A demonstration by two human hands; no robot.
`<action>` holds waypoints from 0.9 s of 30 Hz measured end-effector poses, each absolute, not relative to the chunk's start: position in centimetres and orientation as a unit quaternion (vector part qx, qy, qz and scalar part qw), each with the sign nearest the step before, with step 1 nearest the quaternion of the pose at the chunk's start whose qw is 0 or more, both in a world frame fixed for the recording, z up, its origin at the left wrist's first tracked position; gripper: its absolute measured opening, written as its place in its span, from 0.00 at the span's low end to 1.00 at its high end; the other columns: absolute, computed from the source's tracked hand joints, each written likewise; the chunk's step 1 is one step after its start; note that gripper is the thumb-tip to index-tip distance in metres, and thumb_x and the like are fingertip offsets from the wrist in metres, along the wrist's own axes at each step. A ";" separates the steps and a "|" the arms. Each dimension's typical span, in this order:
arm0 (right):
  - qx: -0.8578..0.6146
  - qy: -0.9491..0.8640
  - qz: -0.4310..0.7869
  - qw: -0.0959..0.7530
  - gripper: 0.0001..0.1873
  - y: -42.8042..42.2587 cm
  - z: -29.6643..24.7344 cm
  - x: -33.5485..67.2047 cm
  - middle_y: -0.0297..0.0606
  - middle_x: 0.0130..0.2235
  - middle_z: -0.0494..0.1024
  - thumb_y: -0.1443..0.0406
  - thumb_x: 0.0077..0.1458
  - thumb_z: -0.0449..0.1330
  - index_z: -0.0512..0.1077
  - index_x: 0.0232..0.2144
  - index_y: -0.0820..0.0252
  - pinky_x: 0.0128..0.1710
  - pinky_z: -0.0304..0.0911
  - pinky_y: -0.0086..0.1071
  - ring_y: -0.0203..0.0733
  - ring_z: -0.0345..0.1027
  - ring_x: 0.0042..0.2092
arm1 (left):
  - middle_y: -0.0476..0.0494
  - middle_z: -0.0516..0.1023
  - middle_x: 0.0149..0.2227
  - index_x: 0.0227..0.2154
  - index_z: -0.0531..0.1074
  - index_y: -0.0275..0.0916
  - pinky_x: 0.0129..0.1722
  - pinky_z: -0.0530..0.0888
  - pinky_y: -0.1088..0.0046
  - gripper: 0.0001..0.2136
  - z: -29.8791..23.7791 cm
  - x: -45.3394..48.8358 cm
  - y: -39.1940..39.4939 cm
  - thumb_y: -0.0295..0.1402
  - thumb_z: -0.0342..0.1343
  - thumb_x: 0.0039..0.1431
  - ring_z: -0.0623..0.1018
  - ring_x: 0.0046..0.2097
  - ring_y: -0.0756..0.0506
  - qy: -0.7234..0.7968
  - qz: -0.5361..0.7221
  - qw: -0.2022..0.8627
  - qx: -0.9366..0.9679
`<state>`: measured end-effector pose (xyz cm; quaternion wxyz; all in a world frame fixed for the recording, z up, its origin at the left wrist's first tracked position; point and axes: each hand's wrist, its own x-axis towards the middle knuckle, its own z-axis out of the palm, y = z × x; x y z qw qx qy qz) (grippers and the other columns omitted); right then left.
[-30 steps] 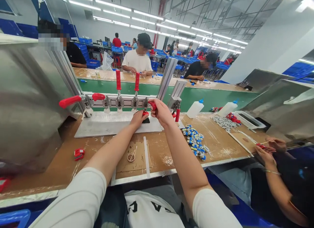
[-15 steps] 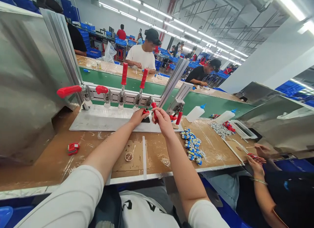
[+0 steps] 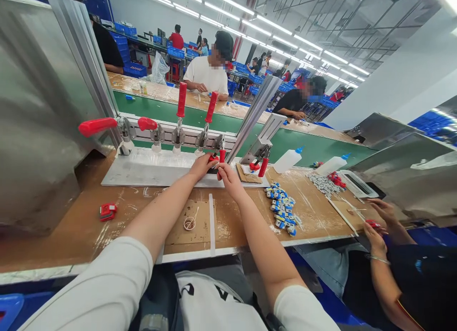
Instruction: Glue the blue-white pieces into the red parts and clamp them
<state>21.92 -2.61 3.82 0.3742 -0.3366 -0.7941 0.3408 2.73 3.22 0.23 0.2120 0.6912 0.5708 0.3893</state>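
Several toggle clamps with red handles are mounted on a metal rail above an aluminium base plate (image 3: 143, 171). At the rail's right end, my left hand (image 3: 200, 168) has its fingers closed on a small red part (image 3: 213, 159) beneath the last clamp. My right hand (image 3: 229, 180) is closed at the lower end of that clamp's red handle (image 3: 222, 156), which points down. Its fingertips partly hide the handle's end. Two upright red handles (image 3: 181, 100) stand to the left of my hands.
A red plastic piece (image 3: 107, 211) lies at left. A small cup with a stick (image 3: 189, 223) sits on cardboard in front. Blue-and-white parts (image 3: 282, 209) are piled at right, near a white bottle (image 3: 287, 160). A co-worker's hands (image 3: 378, 231) work at far right.
My right hand has moved slightly down and left, and the clamp handle now shows above its fingers. My left hand stays at the red part. The co-worker's hands at right have shifted.
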 end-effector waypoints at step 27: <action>-0.528 -0.507 0.029 0.681 0.18 -2.2 3.1 28.3 0.39 0.42 0.71 0.47 0.67 0.58 0.67 0.40 0.55 0.50 0.67 0.43 0.45 0.67 0.44 | 0.25 0.85 0.41 0.41 0.76 0.40 0.34 0.73 0.60 0.23 8.5 -14.5 -27.1 0.53 0.45 0.69 0.84 0.42 0.27 0.856 -0.100 0.053 0.505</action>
